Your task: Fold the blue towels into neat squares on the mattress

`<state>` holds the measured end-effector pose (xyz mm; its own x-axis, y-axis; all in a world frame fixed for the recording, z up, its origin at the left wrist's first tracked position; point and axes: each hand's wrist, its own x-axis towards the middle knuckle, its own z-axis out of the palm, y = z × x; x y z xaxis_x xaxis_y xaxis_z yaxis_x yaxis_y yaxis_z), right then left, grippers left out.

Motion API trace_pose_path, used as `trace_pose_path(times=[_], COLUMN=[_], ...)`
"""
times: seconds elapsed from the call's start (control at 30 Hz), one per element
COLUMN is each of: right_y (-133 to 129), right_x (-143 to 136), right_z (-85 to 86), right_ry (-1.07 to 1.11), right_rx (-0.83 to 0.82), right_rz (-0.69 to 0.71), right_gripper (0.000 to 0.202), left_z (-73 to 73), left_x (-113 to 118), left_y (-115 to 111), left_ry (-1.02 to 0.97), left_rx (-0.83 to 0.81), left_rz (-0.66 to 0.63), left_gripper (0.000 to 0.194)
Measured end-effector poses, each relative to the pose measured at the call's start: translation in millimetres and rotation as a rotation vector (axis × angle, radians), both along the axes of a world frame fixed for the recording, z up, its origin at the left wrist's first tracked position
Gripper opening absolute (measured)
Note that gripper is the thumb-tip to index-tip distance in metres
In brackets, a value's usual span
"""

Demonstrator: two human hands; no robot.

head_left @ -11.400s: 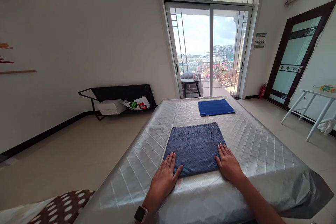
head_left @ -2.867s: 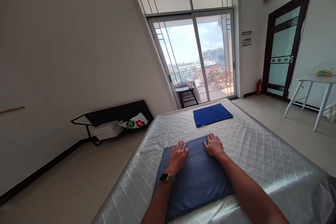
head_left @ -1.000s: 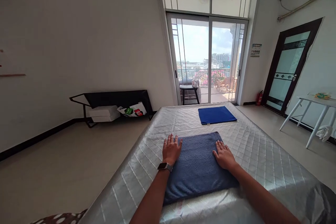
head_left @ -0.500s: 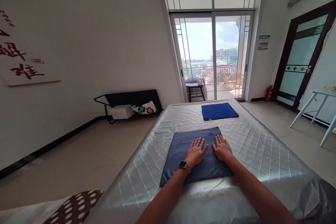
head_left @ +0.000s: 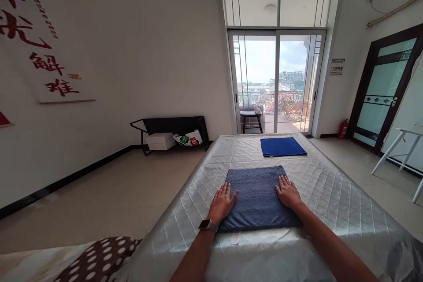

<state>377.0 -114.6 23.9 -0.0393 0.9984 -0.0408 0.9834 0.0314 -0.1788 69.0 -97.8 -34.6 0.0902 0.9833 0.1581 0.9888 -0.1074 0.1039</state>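
Here, dark blue cloth [head_left: 256, 196]: lying flat on the silver quilted cover [head_left: 185, 224], toward its near edge, between the two hands, with its middle bare and its near edge a little rumpled.
Left hand [head_left: 222, 205]: open, palm down, gripping nothing; it rests over the left edge of the dark blue cloth, fingers pointing to the far edge of the cover, thumb out over the fabric.
Right hand [head_left: 288, 191]: also open and palm down, lying across the right edge of the same cloth, below its far right corner, thumb turned inward.
Watch [head_left: 208, 225]: on the left wrist, just beside the cloth's near left corner.
Bright blue cloth [head_left: 283, 146]: flat near the far right corner of the cover, beyond both hands and apart from the darker cloth, a small pale tag at its near edge.
Spotted brown fabric [head_left: 99, 259]: beside the cover's near left corner; whether they touch is unclear.
Black rack [head_left: 175, 125]: past the cover's left edge, against the wall, holding white boxes [head_left: 160, 141] and a printed bag [head_left: 189, 139].
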Motion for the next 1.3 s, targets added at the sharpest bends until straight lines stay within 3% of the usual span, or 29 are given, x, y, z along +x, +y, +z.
trace_pose_path(times=[0.23, 0.5, 0.9, 1.0, 1.2, 1.3], right_y=[-24.7, -89.4, -91.8, -90.1, -86.8, -86.1], right_x=[2.7, 8.1, 4.6, 3.6, 3.7, 4.6], right_z=[12.7, -6.1, -12.6, -17.4, -25.0, -29.0], right_ry=[-0.031, 0.005, 0.123, 0.152, 0.16, 0.164], right_rx=[-0.008, -0.019, 0.007, 0.01, 0.03, 0.049], right_rz=[0.001, 0.026, 0.025, 0.023, 0.037, 0.063], right_gripper=[0.064, 0.063, 0.064, 0.065, 0.064, 0.062], left_z=[-2.6, -2.3, 2.0, 1.5, -6.6, -10.6], left_x=[3.1, 0.7, -8.0, 18.9, 141.6, 181.0], left_y=[1.4, 2.4, -1.4, -11.0, -46.9, -54.6], left_ry=[-0.009, 0.004, 0.049, 0.042, 0.081, 0.105], left_rx=[0.027, 0.015, 0.036, 0.071, 0.105, 0.133], left_rz=[-0.007, -0.02, 0.015, -0.039, -0.503, -0.659], left_gripper=[0.071, 0.072, 0.073, 0.07, 0.06, 0.055])
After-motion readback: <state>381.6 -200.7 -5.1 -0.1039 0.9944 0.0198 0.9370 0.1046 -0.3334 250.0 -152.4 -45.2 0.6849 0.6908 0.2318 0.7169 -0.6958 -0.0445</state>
